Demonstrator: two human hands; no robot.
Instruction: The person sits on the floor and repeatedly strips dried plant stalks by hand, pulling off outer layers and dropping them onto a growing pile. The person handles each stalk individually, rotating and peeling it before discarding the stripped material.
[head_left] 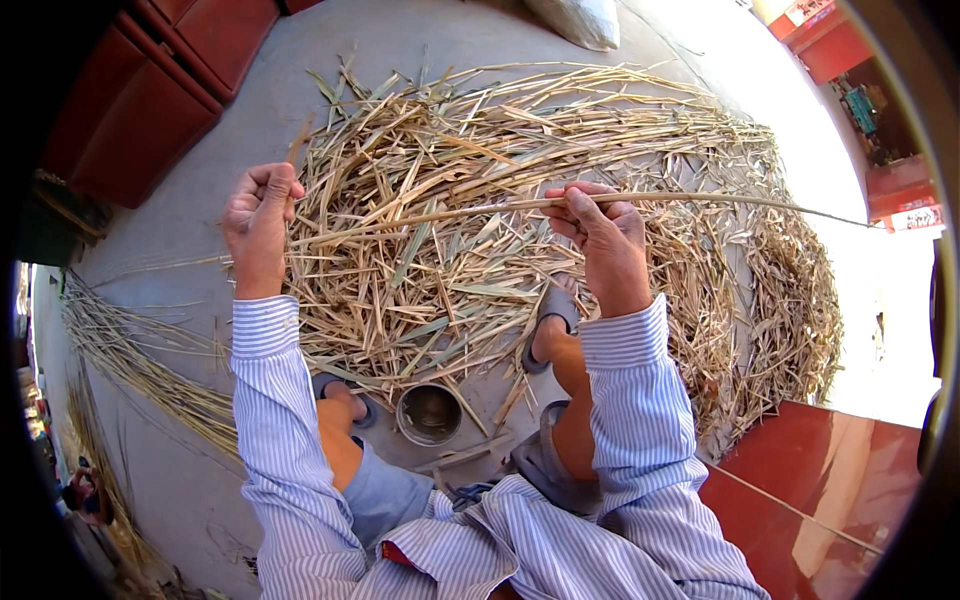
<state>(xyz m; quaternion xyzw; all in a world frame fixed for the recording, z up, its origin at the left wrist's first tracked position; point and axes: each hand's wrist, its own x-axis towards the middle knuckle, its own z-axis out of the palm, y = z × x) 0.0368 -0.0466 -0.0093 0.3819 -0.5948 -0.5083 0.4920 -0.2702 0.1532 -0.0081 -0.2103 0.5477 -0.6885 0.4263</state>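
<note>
right hand (600, 230) pinches a long pale stalk (480, 208) between thumb and fingers; it spans above the heap of dry leaves (420, 275). left hand (262, 215) is curled closed, a brown strip (300, 138) at its top, though whether gripped i cannot tell.

A whitish sack (588, 20) lies well apart from red furniture (130, 105).

The plant stalk (480, 211) looks smooth, the metal bowl (430, 437) shiny.
</note>
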